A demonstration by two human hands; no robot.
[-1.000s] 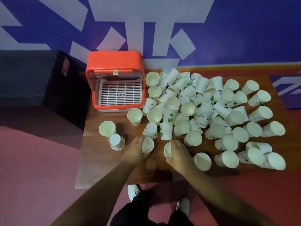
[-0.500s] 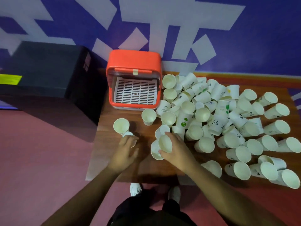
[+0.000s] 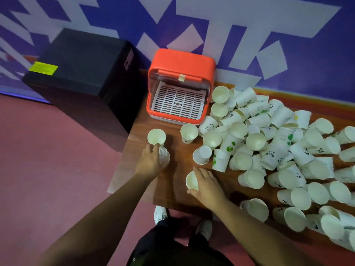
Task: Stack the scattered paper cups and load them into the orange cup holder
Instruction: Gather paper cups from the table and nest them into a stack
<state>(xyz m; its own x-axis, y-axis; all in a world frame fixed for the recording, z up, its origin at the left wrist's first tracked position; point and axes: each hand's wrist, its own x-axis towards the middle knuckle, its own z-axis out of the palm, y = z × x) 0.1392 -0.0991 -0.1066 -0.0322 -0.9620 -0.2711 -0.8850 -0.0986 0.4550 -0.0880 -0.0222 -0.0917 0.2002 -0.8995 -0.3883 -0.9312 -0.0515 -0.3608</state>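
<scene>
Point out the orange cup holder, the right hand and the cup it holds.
orange cup holder (image 3: 182, 60): head view, orange top.
right hand (image 3: 208, 186): head view, back of hand.
held cup (image 3: 191, 180): head view, pale inside.

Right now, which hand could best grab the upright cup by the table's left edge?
Left. The left hand is right beside that cup, though gripping another; the right hand is farther, holding its own.

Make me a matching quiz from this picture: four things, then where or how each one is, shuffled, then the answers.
1. left hand
2. right hand
3. orange cup holder
4. black box

A. on the floor beside the table
B. at the table's back left, no cups inside
C. grips the front-edge cup
D. grips the left-edge cup

Pairs: 1-D, 2-C, 3-B, 4-A
</scene>
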